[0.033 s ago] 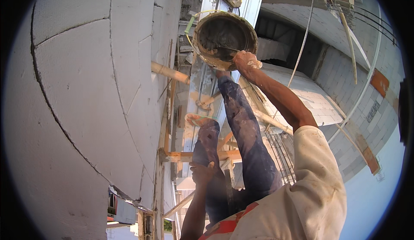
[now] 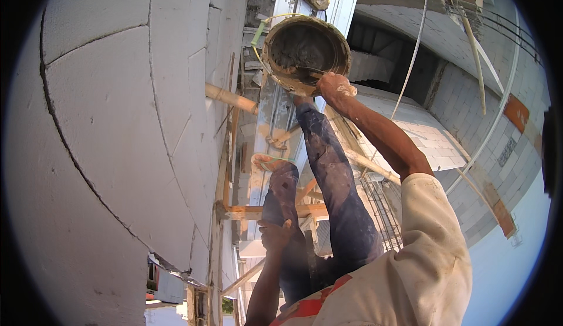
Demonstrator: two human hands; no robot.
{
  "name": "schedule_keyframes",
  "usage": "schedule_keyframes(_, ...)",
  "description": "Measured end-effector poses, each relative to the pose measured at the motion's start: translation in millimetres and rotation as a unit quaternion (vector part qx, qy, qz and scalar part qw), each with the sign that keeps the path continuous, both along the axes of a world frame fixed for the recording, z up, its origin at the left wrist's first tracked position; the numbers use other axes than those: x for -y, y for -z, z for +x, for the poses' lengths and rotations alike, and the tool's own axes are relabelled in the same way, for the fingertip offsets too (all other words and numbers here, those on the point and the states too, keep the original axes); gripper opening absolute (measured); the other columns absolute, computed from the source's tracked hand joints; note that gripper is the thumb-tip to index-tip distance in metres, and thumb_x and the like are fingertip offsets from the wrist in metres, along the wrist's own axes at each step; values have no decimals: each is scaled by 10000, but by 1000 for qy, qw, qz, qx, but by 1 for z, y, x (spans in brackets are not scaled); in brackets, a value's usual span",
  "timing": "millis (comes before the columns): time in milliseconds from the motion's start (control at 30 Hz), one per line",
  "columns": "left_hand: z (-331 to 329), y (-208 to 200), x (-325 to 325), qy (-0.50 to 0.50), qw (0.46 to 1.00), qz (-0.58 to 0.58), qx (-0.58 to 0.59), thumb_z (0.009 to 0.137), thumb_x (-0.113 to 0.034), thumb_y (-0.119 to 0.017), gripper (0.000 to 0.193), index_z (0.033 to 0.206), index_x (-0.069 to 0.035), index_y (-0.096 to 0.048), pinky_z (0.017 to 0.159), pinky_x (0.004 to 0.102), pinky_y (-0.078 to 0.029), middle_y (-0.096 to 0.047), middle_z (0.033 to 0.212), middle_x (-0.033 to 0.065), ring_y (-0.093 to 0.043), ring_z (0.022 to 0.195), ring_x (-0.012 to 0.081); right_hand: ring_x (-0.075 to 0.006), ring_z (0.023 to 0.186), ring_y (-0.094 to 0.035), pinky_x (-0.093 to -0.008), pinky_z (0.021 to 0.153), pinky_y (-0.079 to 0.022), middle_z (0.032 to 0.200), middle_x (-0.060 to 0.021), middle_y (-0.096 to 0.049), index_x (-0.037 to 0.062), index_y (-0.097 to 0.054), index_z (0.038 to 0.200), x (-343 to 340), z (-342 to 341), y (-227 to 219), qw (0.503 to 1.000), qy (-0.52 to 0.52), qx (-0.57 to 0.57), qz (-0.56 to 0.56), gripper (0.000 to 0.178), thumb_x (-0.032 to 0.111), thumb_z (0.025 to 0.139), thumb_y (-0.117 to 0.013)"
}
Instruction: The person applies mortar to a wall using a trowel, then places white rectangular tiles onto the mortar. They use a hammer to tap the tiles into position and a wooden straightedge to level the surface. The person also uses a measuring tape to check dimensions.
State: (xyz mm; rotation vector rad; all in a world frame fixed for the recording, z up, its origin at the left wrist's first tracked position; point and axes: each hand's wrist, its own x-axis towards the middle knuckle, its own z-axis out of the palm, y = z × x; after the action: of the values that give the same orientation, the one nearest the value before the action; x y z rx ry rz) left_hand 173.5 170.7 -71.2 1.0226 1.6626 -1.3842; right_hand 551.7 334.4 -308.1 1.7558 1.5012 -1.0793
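My right hand [image 2: 334,84] is closed at the near right rim of a round, mortar-crusted bucket [image 2: 281,81]. It grips what looks like a trowel [image 2: 309,70], whose dark blade reaches inside; the handle is hidden in my fist. Wet grey mortar [image 2: 302,44] lies in the bucket. A yellow wire bail with a green grip [image 2: 258,33] hangs over the bucket's left side. My left hand [image 2: 274,234] rests on my left leg near the knee, holding no object, its thumb apart and its other fingers partly hidden.
A pale block wall [image 2: 105,115] rises close on the left. Under my feet runs a ribbed metal plank [image 2: 267,126], with a mortar-smeared lump [image 2: 317,0] beyond the bucket. Bamboo poles [image 2: 231,98] and a timber crosspiece [image 2: 246,212] surround it. Lower levels show through gaps on the right.
Inside the bucket the trowel blade has turned and shows more of its face. My right hand has shifted only slightly; my left hand stays on my leg.
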Motion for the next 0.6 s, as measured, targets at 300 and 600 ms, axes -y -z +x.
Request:
schedule_keyframes(300,9,1,-3,5,1000,13,-2,844,-580,-753,1181,1468,215,-142,938,505,-558,-533,1279,364,-655,1114,476,-413,881,-741,-493,753,-607,889,-229,-741,36,-748,949,19,26,28,989,95,-107,37,223,195,822,-657)
schedule_keyframes(600,-11,1,-14,-4,999,44,30,847,-600,-741,1175,1482,200,-159,973,526,-531,-516,1327,351,-620,1173,490,-407,802,-676,-488,748,-513,845,-221,-700,33,-688,985,38,33,7,907,313,-235,156,413,427,861,-705)
